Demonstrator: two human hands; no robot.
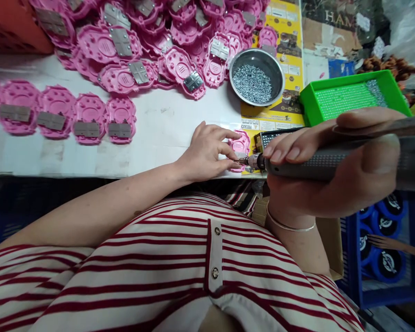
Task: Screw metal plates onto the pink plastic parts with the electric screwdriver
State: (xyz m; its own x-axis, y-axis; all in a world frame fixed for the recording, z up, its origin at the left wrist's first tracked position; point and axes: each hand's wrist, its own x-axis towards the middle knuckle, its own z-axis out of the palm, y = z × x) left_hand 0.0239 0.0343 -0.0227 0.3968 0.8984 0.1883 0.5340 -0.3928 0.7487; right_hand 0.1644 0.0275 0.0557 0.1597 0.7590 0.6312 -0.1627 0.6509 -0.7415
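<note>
Head view: by the desk's [166, 120] near edge, the left hand [210, 151] curls over one pink casing [241, 139], whether pinching I cannot tell; the right hand [307, 193] grips one power screwdriver [327, 163]. Screw-driving seems underway, probably calling for an aligned bit. Leftward, five casings [89, 110] queue; one bowl [277, 71], one green tray [307, 108]; heaped casings [181, 69] uncountable.
</note>
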